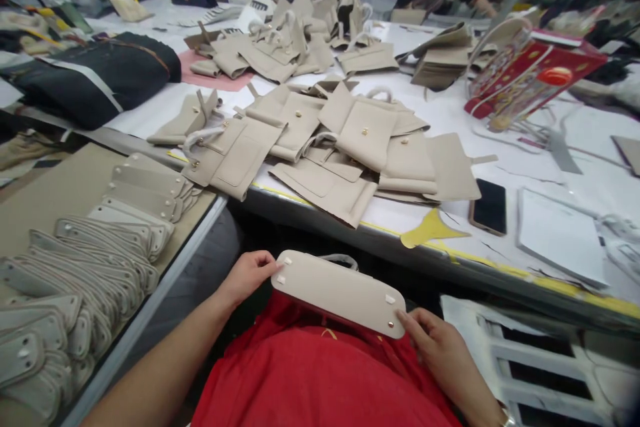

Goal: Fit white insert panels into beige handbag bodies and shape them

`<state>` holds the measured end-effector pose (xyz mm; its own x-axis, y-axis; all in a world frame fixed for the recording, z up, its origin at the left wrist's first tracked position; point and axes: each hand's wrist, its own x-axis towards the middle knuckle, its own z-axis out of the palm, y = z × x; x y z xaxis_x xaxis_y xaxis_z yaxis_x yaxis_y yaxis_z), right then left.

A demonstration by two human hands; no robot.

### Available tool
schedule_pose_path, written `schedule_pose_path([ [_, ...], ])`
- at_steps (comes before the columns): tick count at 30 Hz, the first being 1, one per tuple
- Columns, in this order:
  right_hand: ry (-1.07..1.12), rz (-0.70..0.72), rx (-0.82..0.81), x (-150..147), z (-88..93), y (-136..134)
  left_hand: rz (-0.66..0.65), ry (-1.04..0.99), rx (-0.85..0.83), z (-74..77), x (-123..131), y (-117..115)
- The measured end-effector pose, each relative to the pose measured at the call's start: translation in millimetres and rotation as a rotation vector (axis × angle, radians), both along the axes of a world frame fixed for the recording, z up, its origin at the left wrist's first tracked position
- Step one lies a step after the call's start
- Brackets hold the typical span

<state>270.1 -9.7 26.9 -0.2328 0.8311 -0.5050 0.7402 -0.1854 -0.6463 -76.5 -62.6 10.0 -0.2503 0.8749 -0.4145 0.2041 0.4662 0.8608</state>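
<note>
Beige bags (pixel 366 133) crowd the white table (pixel 445 117) across the frame's upper middle, and at lower centre, it's a pale beige panel (pixel 340 290): long, flat, round-ended, with three white tabs (pixel 390 299) and one shiny stud (pixel 391 324). Left hand (pixel 253 273) pinches its left end, right hand (pixel 430 337) its lower right corner, the panel spanning between them.

The oblong panel (pixel 337 290) is plain beige with 1 gold stud (pixel 391 324); the garment (pixel 325 380) solid red; the counter (pixel 590 180) white with yellow tape (pixel 615 305); the phone (pixel 489 205) black.
</note>
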Motion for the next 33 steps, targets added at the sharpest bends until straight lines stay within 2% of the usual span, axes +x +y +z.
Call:
schedule_pose_path([
  [8, -0.013, -0.04, -0.059, -4, 0.0, 2, 0.071, -0.09, 0.079, -7.9, -1, -5],
  [13, -0.001, -0.054, -0.069, -5, 0.2, 1, 0.009, 0.039, 0.11, -10.3, -5, -4],
  [20, -0.005, -0.041, -0.059, -6, 1.2, 2, -0.049, 0.087, 0.078, -7.1, -9, 2],
  [24, -0.024, -0.027, -0.003, -9, 6.1, 2, -0.139, 0.281, 0.064, 0.9, -5, 3],
  [29, -0.063, 0.038, 0.126, -6, 8.2, 2, -0.342, 0.733, 0.036, 8.6, -10, 2],
  [31, -0.08, 0.032, 0.138, -3, 6.5, 3, -0.372, 0.918, 0.157, 10.5, -4, 8],
  [33, -0.082, 0.023, 0.156, 0, 5.7, 3, -0.452, 0.947, 0.366, 14.9, 17, 16],
])
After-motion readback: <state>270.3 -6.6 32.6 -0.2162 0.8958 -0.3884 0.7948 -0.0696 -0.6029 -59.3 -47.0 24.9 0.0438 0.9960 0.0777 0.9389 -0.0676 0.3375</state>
